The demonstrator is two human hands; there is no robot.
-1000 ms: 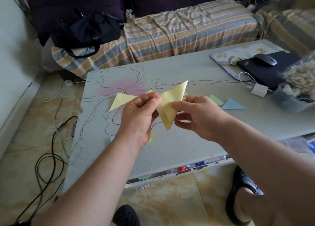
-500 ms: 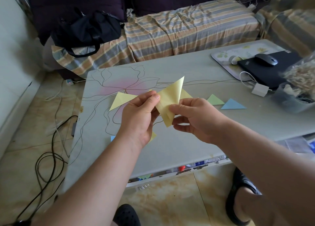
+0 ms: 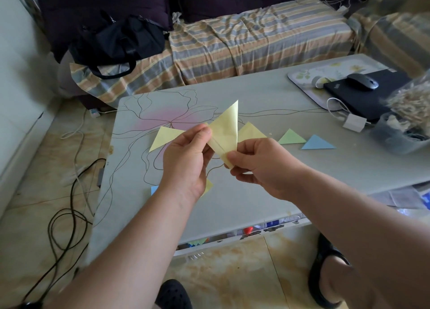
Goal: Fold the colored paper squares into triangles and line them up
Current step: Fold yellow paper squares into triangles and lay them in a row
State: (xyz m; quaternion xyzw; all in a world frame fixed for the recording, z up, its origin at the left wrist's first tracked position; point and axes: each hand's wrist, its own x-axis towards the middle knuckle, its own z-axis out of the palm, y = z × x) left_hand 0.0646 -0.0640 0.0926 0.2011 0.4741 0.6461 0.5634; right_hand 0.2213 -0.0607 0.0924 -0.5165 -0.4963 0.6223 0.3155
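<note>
Pinching the yellow paper (image 3: 225, 131), both hands hold its tip upward.

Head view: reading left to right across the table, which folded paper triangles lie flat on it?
Yellow triangle → second yellow triangle, partly behind the held yellow paper → green triangle → blue triangle.
</note>
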